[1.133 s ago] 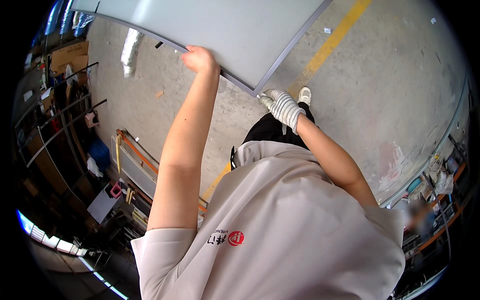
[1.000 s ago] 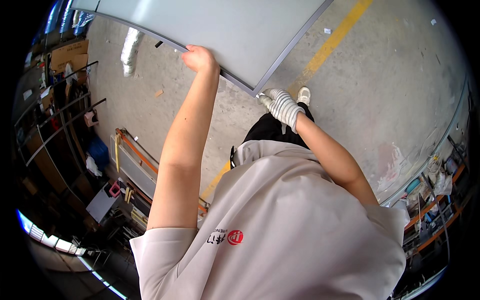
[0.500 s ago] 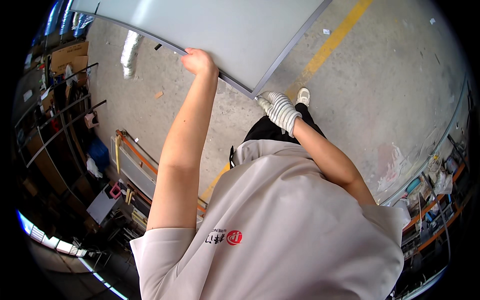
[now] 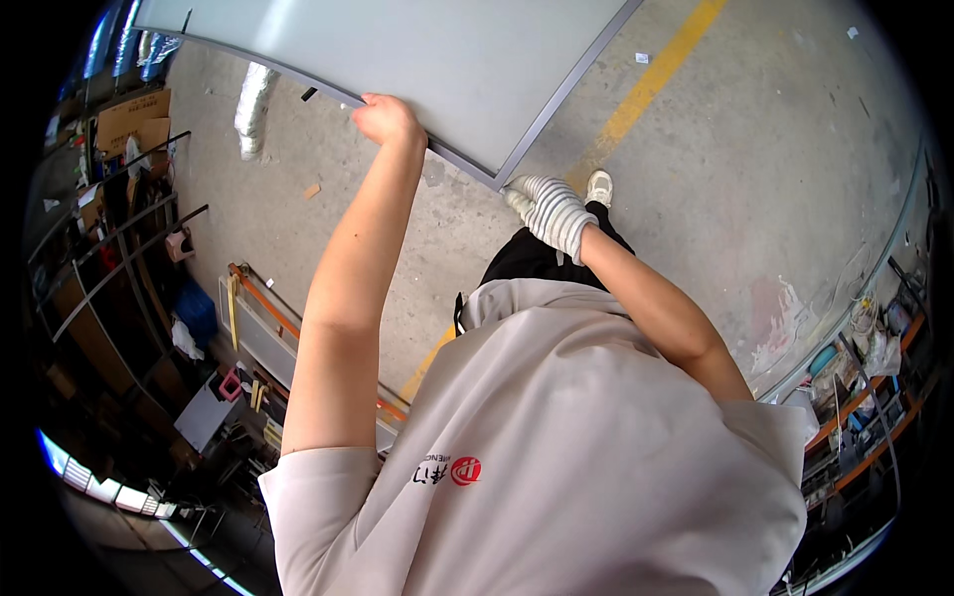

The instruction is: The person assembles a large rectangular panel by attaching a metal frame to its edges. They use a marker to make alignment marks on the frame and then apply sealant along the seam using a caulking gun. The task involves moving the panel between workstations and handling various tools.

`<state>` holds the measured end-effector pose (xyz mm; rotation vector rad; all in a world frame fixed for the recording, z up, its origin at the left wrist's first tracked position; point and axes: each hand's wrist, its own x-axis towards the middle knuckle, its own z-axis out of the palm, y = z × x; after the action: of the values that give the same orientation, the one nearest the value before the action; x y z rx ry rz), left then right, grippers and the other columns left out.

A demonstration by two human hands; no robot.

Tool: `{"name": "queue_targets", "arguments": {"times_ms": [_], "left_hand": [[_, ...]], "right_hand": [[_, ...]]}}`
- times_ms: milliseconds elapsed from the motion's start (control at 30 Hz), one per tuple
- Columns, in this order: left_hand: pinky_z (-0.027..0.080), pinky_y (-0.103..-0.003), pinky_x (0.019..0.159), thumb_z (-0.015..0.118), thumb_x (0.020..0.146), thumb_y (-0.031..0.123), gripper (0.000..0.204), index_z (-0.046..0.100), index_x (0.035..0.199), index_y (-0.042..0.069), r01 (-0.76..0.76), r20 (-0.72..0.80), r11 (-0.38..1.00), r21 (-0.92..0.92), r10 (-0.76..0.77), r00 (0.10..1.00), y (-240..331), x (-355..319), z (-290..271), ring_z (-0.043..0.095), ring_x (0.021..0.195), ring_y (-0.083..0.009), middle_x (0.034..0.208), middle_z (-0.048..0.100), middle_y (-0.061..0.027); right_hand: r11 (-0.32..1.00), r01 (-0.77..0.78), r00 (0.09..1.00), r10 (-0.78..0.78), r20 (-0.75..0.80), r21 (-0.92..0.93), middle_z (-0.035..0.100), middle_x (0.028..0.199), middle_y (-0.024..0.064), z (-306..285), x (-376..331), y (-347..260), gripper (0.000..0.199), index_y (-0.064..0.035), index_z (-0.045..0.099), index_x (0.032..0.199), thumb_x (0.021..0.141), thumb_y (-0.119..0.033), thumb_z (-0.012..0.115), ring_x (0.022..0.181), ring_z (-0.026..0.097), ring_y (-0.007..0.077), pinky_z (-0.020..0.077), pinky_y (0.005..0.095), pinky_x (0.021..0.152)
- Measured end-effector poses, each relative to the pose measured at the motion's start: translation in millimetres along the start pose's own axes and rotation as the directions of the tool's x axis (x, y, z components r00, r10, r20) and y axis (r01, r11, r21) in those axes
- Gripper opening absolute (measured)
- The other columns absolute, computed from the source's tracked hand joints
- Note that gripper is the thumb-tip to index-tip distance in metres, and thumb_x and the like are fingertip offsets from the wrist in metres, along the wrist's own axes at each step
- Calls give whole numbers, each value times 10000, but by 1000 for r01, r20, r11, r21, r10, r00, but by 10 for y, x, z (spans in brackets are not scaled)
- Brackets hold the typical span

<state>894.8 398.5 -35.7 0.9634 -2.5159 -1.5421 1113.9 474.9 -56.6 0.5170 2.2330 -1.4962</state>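
Note:
A large pale grey panel [image 4: 397, 70] with a thin grey metal frame reaches out of the top of the view, its near corner pointing toward my body. Bare, my left hand [image 4: 389, 119] is closed over the frame's near edge, with the fingers out of sight beneath it. My right hand [image 4: 549, 212] wears a white and grey striped knit glove. It is closed at the panel's near corner, thumb side against the frame; its fingertips are partly hidden.
A silver foil-wrapped roll [image 4: 253, 111] lies on the concrete floor [image 4: 735, 199], which a yellow line [image 4: 651, 94] crosses. Dark metal racks and cardboard [image 4: 132, 124] stand on the left, with an orange-edged frame [image 4: 266, 296] leaning nearer. Cluttered orange-edged shelves [image 4: 865, 422] run along the right.
The panel and both my hands have shifted slightly left in the view. Both hands keep their places on the frame.

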Motion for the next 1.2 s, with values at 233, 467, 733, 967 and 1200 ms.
{"name": "queue_targets", "arguments": {"times_ms": [233, 467, 733, 967, 1200], "left_hand": [[510, -369, 717, 442, 932, 318, 470, 515, 1058, -129, -127, 148, 941, 313, 84, 985, -3, 761, -166, 612, 888, -260, 1030, 599, -187], [517, -436, 742, 407, 933, 235, 384, 494, 976, -137, -165, 25, 886, 434, 171, 985, 305, 760, 17, 618, 902, -360, 1008, 595, -254], [517, -432, 752, 383, 938, 227, 366, 413, 1021, -128, -167, 36, 892, 420, 168, 985, 253, 822, 44, 612, 875, -357, 986, 584, -240], [505, -433, 783, 386, 939, 227, 365, 412, 1025, -127, -159, 39, 913, 375, 156, 987, 254, 820, 32, 596, 927, -355, 1030, 563, -250], [512, -438, 760, 388, 939, 227, 375, 414, 994, -142, -189, 46, 913, 361, 185, 982, 256, 784, -2, 616, 873, -371, 972, 586, -268]], "right_hand": [[993, 114, 988, -118, 102, 40, 644, 772, 133, -169, -286, -373, 266, -82, 640, 939, 893, -297, 488, 753, 610, 302, 439, 412, 737], [997, -60, 992, 64, 111, -44, 648, 818, 157, -192, -31, -85, 321, -56, 637, 898, 895, -328, 467, 824, 613, 342, 467, 425, 772], [997, -70, 989, 71, 126, -15, 655, 900, 153, -108, 81, -33, 295, -70, 632, 997, 883, -292, 475, 885, 616, 324, 457, 409, 833], [999, 19, 1000, -19, 3, 49, 582, 635, 86, -51, -10, -68, 236, -38, 628, 1022, 894, -185, 494, 573, 561, 199, 457, 324, 582], [990, 138, 982, -139, -128, -22, 594, 655, 156, -90, -99, -135, 186, -55, 633, 930, 878, -196, 521, 620, 587, 302, 462, 404, 604]]}}
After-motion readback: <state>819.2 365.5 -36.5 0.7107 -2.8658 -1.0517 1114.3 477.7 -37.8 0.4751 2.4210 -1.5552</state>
